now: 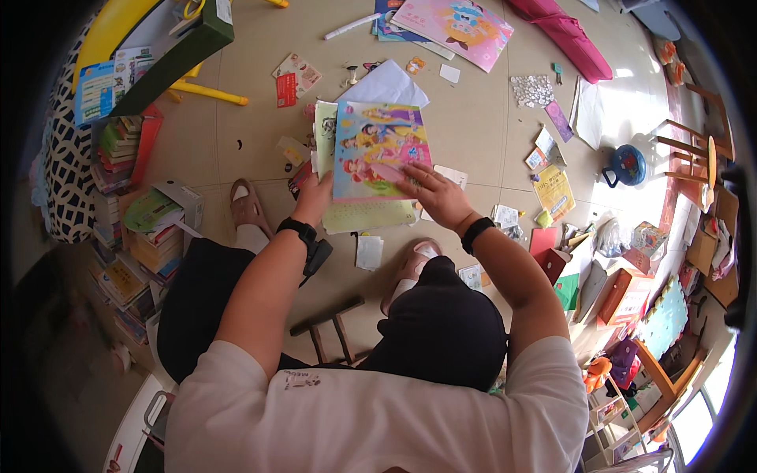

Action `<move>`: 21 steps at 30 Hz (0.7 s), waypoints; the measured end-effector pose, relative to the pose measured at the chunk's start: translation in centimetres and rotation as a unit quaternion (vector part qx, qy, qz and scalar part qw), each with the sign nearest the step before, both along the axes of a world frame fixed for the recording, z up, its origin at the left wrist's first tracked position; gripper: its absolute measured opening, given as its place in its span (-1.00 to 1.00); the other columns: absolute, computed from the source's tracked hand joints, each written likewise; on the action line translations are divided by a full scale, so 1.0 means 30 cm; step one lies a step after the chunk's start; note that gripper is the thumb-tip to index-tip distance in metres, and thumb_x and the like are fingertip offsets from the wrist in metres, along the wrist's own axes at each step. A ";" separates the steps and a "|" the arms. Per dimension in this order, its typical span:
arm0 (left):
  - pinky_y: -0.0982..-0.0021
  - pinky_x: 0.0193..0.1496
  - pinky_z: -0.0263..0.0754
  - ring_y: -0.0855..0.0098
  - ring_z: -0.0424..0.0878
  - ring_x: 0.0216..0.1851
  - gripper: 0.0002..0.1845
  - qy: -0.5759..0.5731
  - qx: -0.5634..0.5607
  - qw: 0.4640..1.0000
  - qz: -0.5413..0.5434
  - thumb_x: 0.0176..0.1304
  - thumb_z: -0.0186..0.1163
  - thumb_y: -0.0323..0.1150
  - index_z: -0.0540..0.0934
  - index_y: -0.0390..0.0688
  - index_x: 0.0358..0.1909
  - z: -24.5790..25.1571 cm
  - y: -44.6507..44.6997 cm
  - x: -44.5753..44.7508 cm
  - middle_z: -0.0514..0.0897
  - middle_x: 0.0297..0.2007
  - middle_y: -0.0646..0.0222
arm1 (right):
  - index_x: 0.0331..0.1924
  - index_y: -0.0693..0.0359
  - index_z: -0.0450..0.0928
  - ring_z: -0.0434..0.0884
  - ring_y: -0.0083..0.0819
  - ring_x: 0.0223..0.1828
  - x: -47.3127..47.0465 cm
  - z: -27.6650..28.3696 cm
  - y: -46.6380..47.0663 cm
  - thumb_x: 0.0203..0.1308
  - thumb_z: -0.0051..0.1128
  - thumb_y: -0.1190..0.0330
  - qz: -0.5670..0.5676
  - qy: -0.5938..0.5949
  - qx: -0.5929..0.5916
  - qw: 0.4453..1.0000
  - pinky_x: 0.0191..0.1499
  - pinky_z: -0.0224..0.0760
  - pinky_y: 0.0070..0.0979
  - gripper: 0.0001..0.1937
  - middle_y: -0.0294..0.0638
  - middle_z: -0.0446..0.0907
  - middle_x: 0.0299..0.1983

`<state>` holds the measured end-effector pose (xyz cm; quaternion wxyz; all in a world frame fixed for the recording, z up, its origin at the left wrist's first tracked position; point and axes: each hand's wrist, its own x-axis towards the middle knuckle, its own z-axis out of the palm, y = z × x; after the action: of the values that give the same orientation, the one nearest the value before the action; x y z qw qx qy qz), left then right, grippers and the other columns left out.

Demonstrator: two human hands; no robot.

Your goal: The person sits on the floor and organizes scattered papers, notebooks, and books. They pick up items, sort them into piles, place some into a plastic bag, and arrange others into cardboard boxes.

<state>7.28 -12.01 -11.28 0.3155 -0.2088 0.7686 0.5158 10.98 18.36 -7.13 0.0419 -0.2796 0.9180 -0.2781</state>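
A colourful picture book point(381, 148) with princess figures on its cover lies over greenish printed sheets point(369, 217). At the book's lower left edge, my left hand point(313, 198) grips the book and the sheets, its thumb at the edge and its other fingers hidden. My right hand point(434, 192) rests its fingers on the cover's lower right part; its thumb is not clearly visible. Beyond the book, a white sheet of paper point(387, 86) lies on the tiled floor. Both wrists wear dark bands, and a black device hangs by the left one.
Stacked books point(157, 248) stand at the left, below a green box point(183, 59). A pink booklet point(455, 29) and a pink bag point(568, 41) lie ahead. Rightward are a blue round stool point(627, 165), a yellow booklet point(555, 190) and a red-orange box point(626, 295). A wooden frame point(337, 331) sits beneath me.
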 end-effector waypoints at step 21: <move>0.44 -0.09 0.46 0.57 0.56 -0.20 -0.64 0.000 0.128 0.962 -0.241 0.27 0.25 -0.25 0.57 -0.27 -0.01 0.178 -0.051 -0.110 0.68 -0.17 0.38 | 0.31 0.27 0.23 0.53 -0.25 0.08 -0.063 -0.177 0.169 0.14 0.29 0.07 -0.298 -0.308 -0.302 0.852 0.13 0.38 -0.35 -0.26 -0.01 0.54 0.06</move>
<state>3.98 -13.53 -5.92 0.4544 0.0248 0.7237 0.5188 9.08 23.42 -12.42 0.1509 0.1084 0.7686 -0.6122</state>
